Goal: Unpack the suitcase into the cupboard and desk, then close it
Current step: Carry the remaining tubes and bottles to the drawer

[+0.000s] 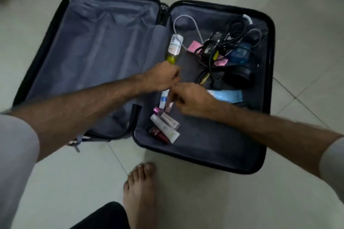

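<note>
Blurring hands (175,89) over half-hidden tubes (166,98)

The left half of the suitcase (96,46) is bare lining, so I can sweep across it freely, and the near right corner of the right half is open too. Far right, a tangle of black cable and charger (214,44) crowds the blue bottle (240,54) and black round case (238,78). Small tubes (165,124) block the near left of that half.

1 head cam, looks steeply down, close over open suitcase (260,163) on floor, arms' reach.
</note>
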